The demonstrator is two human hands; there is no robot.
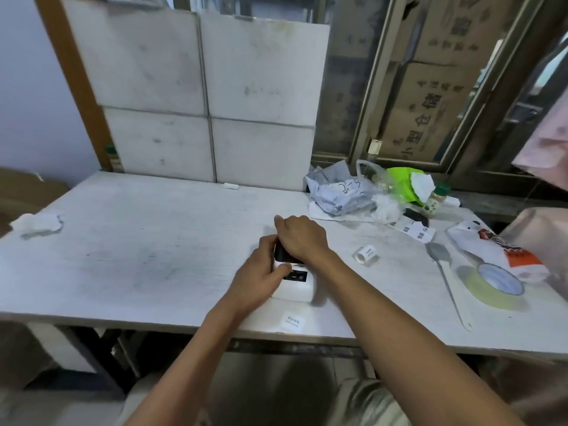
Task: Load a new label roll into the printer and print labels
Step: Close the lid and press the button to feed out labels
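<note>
Crumpled white tissue (37,224) far left of both hands, lying soft and wrinkled on the scuffed white desk (138,241). Left hand (261,272) curled around the left side of the printer (295,282), thumb pressed on its white top, fingers wrapped on the dark upper part. Printer is a small rounded white plastic box with a black panel on top, sitting near the desk's front edge. Small white label (293,321) with printed text lies flat just in front of the printer, below the left wrist. Right hand (299,238) lies palm down over the black back part of the printer, fingers bent and pressing on it; what is beneath the palm is hidden. Right of that hand, apart from it, a small white label roll (366,254) on its side, cylinder shape, hollow core showing. Further right: crumpled grey plastic bag (338,195), thin metal-looking flat tool (442,272), ring of pale yellow tape (491,285) lying flat.
</note>
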